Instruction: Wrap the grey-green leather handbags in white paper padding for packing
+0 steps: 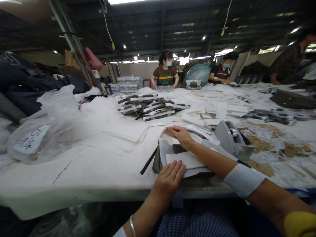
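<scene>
hands (pixel 170 179): 2 | co-workers (pixel 165 73): 3 | tape dispenser (pixel 232 140): 1 | plastic bags (pixel 41 136): 1 | bundles (pixel 153 107): about 8

Left hand (pixel 170 177) flat on white paper (pixel 184 160) w/ dark item under it; right hand (pixel 179 133) just beyond, fingertips on paper's far edge. Tape dispenser (pixel 232 140) right of it, on desk (pixel 93 168).

One head-worn view looks forward and down across the table (pixel 98 171) from its near edge. The left hand (pixel 169 177) and right hand (pixel 180 134) lie close below at 6 o'clock; co-workers (pixel 165 70) stand far off at 12, under the ceiling.
</scene>
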A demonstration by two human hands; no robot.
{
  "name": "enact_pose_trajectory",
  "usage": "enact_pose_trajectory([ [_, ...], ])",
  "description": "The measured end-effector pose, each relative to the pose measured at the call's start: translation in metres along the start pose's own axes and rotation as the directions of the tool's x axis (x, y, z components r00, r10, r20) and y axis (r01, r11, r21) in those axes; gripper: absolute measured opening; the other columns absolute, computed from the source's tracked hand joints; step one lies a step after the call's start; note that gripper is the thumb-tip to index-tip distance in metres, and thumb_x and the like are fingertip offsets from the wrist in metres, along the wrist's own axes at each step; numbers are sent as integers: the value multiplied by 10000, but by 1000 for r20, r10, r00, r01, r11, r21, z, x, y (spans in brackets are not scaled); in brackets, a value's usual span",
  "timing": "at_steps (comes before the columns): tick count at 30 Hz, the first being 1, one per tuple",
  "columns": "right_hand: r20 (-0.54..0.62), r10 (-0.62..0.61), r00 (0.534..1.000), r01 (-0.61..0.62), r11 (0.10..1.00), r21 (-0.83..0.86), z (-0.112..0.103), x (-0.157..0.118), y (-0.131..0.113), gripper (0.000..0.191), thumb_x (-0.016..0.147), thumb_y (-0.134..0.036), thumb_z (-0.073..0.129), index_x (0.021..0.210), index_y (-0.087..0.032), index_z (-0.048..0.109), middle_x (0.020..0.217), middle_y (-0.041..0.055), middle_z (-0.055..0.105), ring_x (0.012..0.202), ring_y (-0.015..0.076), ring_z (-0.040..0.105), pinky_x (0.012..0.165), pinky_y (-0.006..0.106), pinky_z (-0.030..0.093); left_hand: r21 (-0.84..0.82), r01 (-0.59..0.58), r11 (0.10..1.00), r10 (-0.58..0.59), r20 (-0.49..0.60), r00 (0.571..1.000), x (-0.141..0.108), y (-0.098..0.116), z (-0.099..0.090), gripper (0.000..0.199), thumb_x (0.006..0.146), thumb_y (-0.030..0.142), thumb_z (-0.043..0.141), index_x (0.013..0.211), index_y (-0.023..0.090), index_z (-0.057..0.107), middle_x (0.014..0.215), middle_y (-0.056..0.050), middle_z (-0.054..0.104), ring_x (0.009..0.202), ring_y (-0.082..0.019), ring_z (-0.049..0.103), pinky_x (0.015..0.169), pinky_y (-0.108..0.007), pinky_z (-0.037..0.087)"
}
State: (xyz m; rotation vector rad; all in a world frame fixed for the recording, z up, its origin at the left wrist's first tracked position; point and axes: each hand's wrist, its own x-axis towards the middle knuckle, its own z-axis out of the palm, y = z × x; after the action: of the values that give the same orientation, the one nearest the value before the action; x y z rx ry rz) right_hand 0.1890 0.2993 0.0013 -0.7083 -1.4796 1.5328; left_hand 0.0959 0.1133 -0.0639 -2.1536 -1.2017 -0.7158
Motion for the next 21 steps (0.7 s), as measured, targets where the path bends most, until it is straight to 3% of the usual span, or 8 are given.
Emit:
enact_pose_trajectory([
  [2, 126, -91, 988, 109, 984, -144, -3, -17, -6, 344, 787, -487, 728, 961, -194, 772, 1034, 71, 758, 1039, 231, 676, 1044, 415, 461, -32, -17, 999, 19, 66, 998, 1, -4, -4, 409, 1007, 155, 353, 1393, 139, 489, 1426, -58, 545, 1278, -193, 539, 1050, -325, 466],
  [5, 304, -217, 927, 328, 862, -386, -10, -45, -11, 247, 849, -414, 677, 987, -238, 784, 1113, 57, 731, 1106, 226, 641, 1048, 388, 445, -73, -64, 995, 76, 180, 981, 3, -11, -13, 436, 1009, 163, 335, 1432, 133, 436, 1464, -74, 505, 1319, -199, 497, 1081, -330, 434],
  [8, 335, -263, 905, 409, 756, -511, -17, -68, -11, 204, 865, -365, 658, 978, -258, 789, 1109, 51, 710, 1053, 203, 653, 969, 333, 491, -60, -73, 995, 85, 224, 971, 4, -15, -20, 446, 1009, 174, 352, 1451, 176, 407, 1474, -72, 495, 1342, -208, 469, 1134, -410, 381],
  [10, 272, -249, 930, 362, 756, -545, -20, -76, -11, 213, 877, -379, 642, 973, -257, 787, 1011, 41, 731, 963, 194, 677, 910, 323, 520, -35, -38, 999, 45, 223, 974, 3, -16, -20, 450, 1004, 195, 391, 1452, 234, 407, 1480, -67, 487, 1368, -237, 438, 1161, -515, 325],
  [12, 143, -207, 968, 251, 811, -528, -22, -74, -11, 245, 876, -419, 641, 958, -237, 783, 936, 36, 752, 914, 205, 691, 887, 338, 537, -25, -1, 1000, 6, 205, 979, 2, -15, -18, 451, 995, 222, 438, 1443, 273, 422, 1469, -65, 499, 1370, -259, 435, 1151, -553, 328],
  [16, -91, -93, 991, 69, 968, -242, -24, -47, -15, 328, 799, -495, 709, 876, -182, 769, 917, 60, 768, 896, 225, 711, 887, 373, 563, -27, 27, 999, -23, 166, 986, -2, -13, -10, 443, 987, 233, 473, 1428, 267, 450, 1418, -64, 554, 1304, -243, 515, 1069, -465, 454],
  [18, -155, -38, 987, 25, 996, -87, -25, -26, -17, 349, 729, -503, 774, 820, -167, 754, 883, 71, 767, 858, 216, 722, 864, 368, 578, -23, 28, 999, -24, 160, 987, -3, -12, -7, 435, 987, 227, 472, 1421, 263, 461, 1404, -62, 568, 1288, -242, 531, 1045, -458, 477],
  [21, -205, 35, 978, -40, 999, -19, -23, 3, -23, 346, 658, -473, 838, 758, -159, 732, 814, 79, 762, 782, 201, 728, 778, 337, 595, -23, 30, 999, -27, 135, 990, -4, -12, -6, 435, 982, 225, 482, 1414, 267, 471, 1403, -53, 570, 1284, -245, 537, 1036, -462, 486],
])
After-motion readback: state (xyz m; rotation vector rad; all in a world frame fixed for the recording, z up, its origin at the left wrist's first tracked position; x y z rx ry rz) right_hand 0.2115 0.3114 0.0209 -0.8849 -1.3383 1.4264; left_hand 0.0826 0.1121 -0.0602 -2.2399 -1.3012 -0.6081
